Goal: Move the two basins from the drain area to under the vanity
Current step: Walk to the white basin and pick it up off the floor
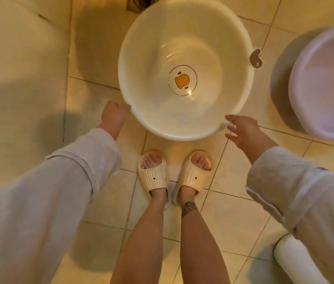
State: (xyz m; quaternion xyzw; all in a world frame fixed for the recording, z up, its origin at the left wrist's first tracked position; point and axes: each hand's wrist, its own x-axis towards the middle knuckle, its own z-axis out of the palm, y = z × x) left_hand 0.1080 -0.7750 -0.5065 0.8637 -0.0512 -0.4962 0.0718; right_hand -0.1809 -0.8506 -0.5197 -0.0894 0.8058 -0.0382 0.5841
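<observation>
The white basin (185, 66) sat on the tiled floor (100, 201) straight ahead of both hands, its near rim bridging the gap between them. Being round, it had no long axis to speak of; the only thing that gave it a direction was the small hanging tab (256, 58) on its rim, up on the right-hand side and beyond the right hand's reach as it stood. The drain (141, 3) showed just past the basin's far edge.

The left hand (113, 114) had its fingers curled loosely against the rim's near-left edge, touching or all but touching it; whether it gripped yet I could not tell. The right hand (244, 130) was spread wide, fingertips at the rim's near-right edge, holding nothing. Neither hand was plainly nearer; they flanked the basin about evenly, so a two-handed lift from the near rim looked the natural move.

The lilac basin (326, 89) lay off to the right of the right hand, well apart from the white one and far from the left hand. By my reckoning it would fall to the right side, later. The vanity was nowhere to be seen from there, so which way the carry would go I could not say.
</observation>
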